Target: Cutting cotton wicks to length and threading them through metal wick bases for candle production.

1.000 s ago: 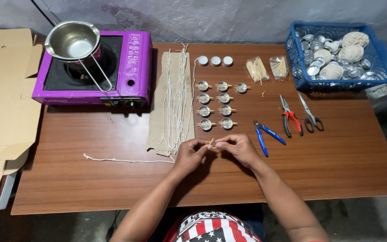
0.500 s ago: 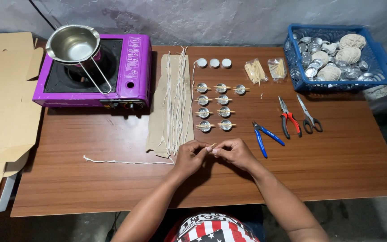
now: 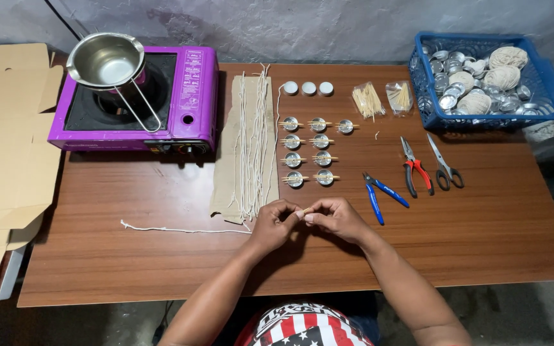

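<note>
Hands: our left hand (image 3: 274, 222) and right hand (image 3: 333, 218) pinch one small stick (image 3: 305, 210) between fingertips, above the table's (image 3: 129, 256) near edge.
Basket (image 3: 549, 96): blue; metal cups, three twine balls.
Pot (image 3: 105, 61): empty, on purple stove (image 3: 187, 96).
Wicked cups (image 3: 308, 150): we count nine.
Pliers (image 3: 416, 173): two pairs.
Scissors (image 3: 444, 166): one pair.

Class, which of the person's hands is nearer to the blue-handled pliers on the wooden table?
Right. The right hand sits just left of the blue-handled pliers; the left hand is farther left.

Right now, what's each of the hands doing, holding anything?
Left hand: closed, pinching one end of a small wooden stick.
Right hand: closed, pinching the stick's other end.
</note>
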